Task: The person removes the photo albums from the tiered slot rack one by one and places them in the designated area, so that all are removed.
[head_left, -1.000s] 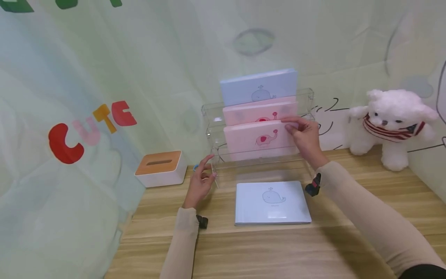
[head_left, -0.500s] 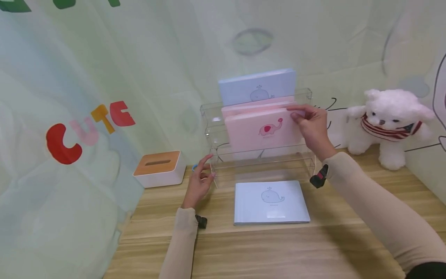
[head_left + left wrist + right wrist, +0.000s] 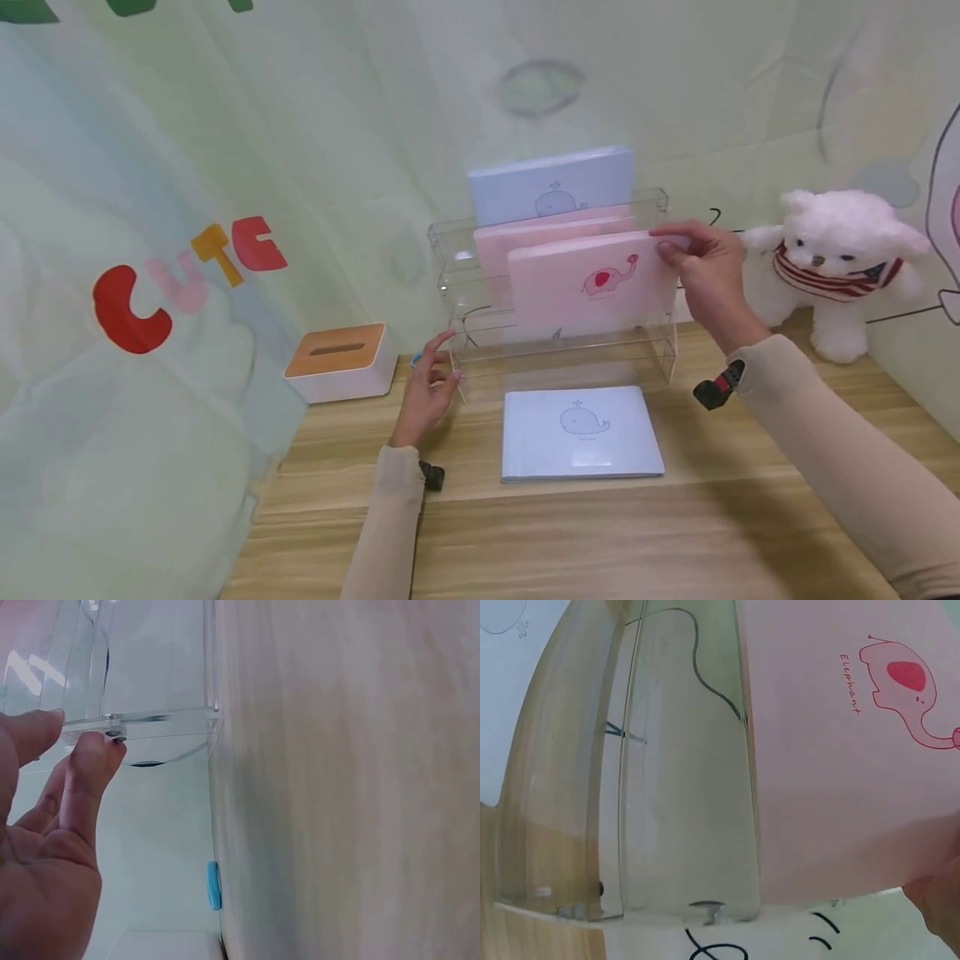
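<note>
On your left you see a white tissue box [image 3: 352,384] with a brown lid [image 3: 326,352], standing on the wooden table [image 3: 315,517] near a small blue object [image 3: 214,885]. On your right sits a white plush bear [image 3: 842,223] with a striped scarf [image 3: 821,283]; behind, you find a pale curtain [image 3: 360,142] with coloured letters [image 3: 251,250].

- Held pink booklet [image 3: 562,292]: its caption is too small to read from the head view; the right wrist view's right edge cuts off part, along with most of the right hand [image 3: 708,271].
- Rear pink booklet [image 3: 489,250]: mostly hidden behind the held one; perhaps more than one.
- Blue booklet [image 3: 510,196] in the clear rack [image 3: 480,352]: lower part hidden.
- Whale booklet [image 3: 540,442] on the table [image 3: 525,542]: caption unreadably small.
- Blue object [image 3: 214,885] near the table's back edge: partly hidden by the left hand [image 3: 424,404] in the head view.
- Table's near edge: cut off below.
</note>
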{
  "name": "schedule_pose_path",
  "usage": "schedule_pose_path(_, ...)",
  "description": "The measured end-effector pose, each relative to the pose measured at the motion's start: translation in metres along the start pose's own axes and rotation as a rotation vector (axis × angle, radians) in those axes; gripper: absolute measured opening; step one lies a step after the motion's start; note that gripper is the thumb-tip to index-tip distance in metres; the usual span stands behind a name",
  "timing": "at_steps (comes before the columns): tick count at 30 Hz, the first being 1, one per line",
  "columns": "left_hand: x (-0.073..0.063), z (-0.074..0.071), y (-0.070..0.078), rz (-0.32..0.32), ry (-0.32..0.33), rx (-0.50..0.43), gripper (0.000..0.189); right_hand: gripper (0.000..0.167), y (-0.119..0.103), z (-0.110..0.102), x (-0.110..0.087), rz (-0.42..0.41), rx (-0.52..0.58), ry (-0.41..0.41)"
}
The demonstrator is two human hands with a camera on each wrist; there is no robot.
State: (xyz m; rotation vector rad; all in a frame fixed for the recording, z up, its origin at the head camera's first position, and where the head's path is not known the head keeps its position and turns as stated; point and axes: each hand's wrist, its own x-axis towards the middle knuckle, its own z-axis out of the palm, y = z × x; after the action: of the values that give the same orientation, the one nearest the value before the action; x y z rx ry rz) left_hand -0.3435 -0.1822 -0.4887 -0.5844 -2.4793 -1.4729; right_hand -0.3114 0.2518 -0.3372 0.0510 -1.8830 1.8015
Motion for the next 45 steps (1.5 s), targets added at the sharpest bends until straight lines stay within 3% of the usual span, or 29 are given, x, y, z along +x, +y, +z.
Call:
schedule_pose_path(4, -0.003, -0.001, 0.000, -0.016, 0.004, 0.004, 0.071, 0.023, 0.008, -0.015, -0.008, 0.021, -0.039, 0.013)
schedule_pose_path(10, -0.004, -0.002, 0.001, -0.024, 0.008, 0.021, 0.071, 0.025, 0.019, -0.050, -0.029, 0.073, -0.232, 0.042)
schedule_pose_path(19, -0.001, 0.000, 0.000, -0.006, 0.015, 0.016, 0.071, 0.025, 0.033, -0.104, -0.054, 0.146, -0.356, 0.079)
schedule_pose_path(26, 0.001, -0.001, 0.001, -0.019, 0.013, 0.009, 0.073, 0.029, 0.042, -0.137, -0.070, 0.206, -0.334, 0.020)
schedule_pose_path(32, 0.001, 0.002, 0.002, -0.036, 0.005, 0.016, 0.071, 0.030, 0.049, -0.160, -0.079, 0.309, -0.430, -0.029)
schedule_pose_path(39, 0.000, 0.002, 0.002, -0.032, 0.004, 0.027, 0.071, 0.030, 0.059, -0.178, -0.080, 0.399, -0.468, -0.119)
schedule_pose_path(45, 0.001, 0.001, 0.001, -0.035, -0.002, 0.014, 0.071, 0.032, 0.065, -0.187, -0.077, 0.484, -0.459, -0.147)
